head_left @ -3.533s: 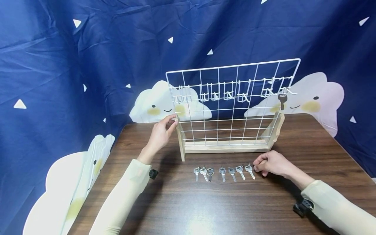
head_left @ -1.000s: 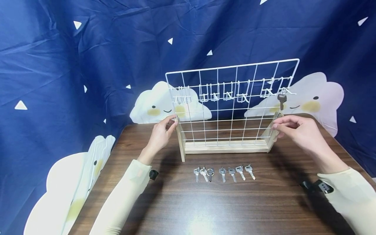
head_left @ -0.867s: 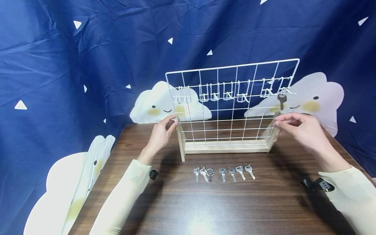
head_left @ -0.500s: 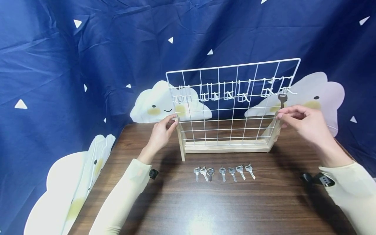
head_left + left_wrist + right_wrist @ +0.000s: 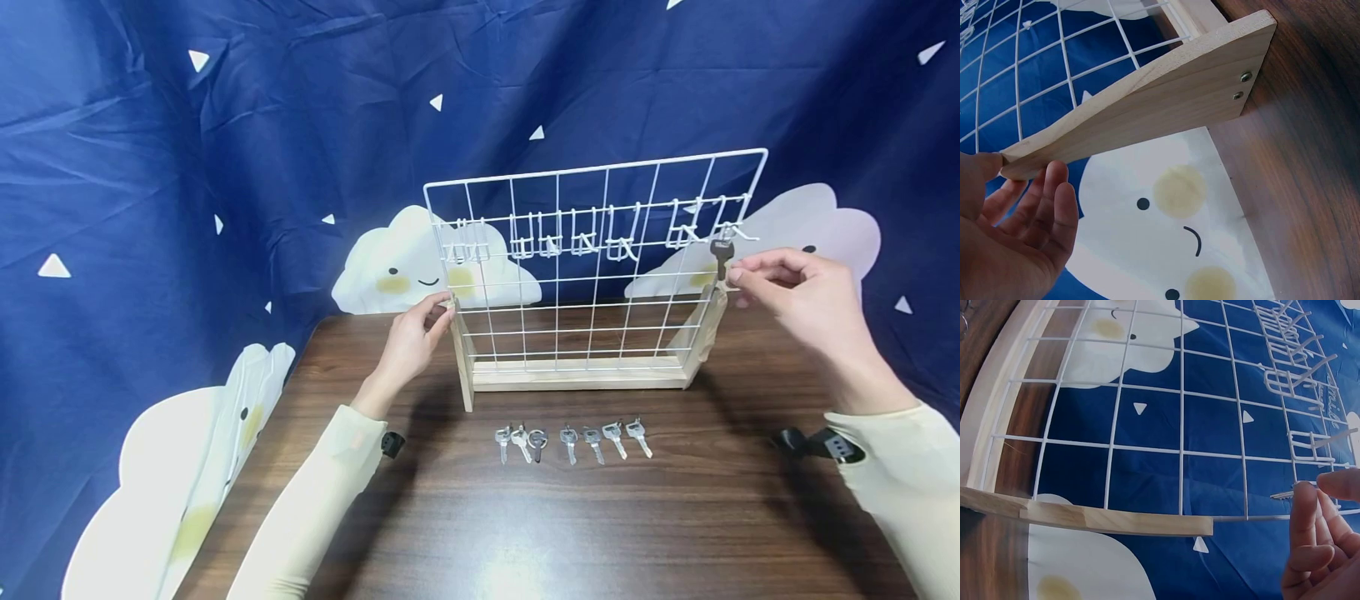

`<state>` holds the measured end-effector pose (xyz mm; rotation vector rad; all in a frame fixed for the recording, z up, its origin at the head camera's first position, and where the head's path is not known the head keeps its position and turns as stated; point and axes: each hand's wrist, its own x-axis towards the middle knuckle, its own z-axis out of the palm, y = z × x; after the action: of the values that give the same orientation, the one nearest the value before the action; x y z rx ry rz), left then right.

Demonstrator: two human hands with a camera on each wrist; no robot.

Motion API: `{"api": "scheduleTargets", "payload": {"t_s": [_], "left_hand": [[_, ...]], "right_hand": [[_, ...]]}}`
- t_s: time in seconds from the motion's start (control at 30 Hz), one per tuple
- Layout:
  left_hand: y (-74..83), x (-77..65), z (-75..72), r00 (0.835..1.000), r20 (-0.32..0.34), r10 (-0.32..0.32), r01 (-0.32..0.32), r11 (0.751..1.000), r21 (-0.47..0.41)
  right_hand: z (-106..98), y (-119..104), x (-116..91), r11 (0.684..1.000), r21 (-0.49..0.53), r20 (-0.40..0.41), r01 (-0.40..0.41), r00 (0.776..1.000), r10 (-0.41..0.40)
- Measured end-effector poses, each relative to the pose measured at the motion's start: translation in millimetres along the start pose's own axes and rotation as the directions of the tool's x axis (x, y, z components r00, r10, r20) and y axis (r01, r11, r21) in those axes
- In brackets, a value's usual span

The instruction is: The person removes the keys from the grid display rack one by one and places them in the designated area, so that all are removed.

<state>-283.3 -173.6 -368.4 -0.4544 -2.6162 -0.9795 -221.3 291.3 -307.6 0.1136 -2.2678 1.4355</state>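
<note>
A white wire-grid rack (image 5: 577,332) on a wooden base stands before me, with several white hooks (image 5: 621,248) in a row. My left hand (image 5: 408,340) pinches the upper end of the rack's left wooden side panel (image 5: 1129,106), thumb on one side and fingers on the other. On the rightmost hook hangs a dark-looking key (image 5: 722,254). My right hand (image 5: 810,304) is raised beside it, fingers loosely bent, fingertips right at the key's blade. In the right wrist view the right hand (image 5: 1322,544) partly hides the key (image 5: 1282,495), and nothing else shows between its fingers.
Several silver keys (image 5: 592,442) lie in a row on the brown wooden table (image 5: 600,525), in front of the rack. One of the keys (image 5: 537,442) has a large ring. Behind the table hangs a blue curtain (image 5: 285,150) with white clouds.
My right hand has left the table at the right end of the key row, passed the right side panel, and risen to the hanging key. The left hand and the keys have not moved.
</note>
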Motion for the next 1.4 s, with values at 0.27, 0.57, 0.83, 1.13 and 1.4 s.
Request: {"api": "scheduleTargets", "payload": {"t_s": [0.27,0.57,0.83,1.13,1.4], "left_hand": [[-0.4,-0.5,0.8,1.000,0.012,-0.008,0.008,1.000,0.008],[-0.2,0.2,0.7,1.000,0.010,0.001,-0.001,1.000,-0.002],[-1.1,0.2,1.6,1.000,-0.001,0.009,-0.009,1.000,0.007],[-0.7,0.1,1.8,1.000,-0.002,0.013,-0.013,1.000,-0.002],[-0.2,1.0,0.8,1.000,0.000,0.001,-0.001,1.000,0.006]], "right_hand": [[-1,3,6,1.000,-0.021,-0.050,0.018,0.999,-0.019],[2,4,12,0.999,0.001,-0.078,0.052,0.996,-0.052],[8,4,17,0.996,0.027,-0.101,0.081,0.992,-0.078],[11,3,19,0.996,-0.006,-0.121,0.087,0.989,-0.087],[10,1,17,0.991,-0.041,-0.156,0.128,0.979,-0.133]]}}
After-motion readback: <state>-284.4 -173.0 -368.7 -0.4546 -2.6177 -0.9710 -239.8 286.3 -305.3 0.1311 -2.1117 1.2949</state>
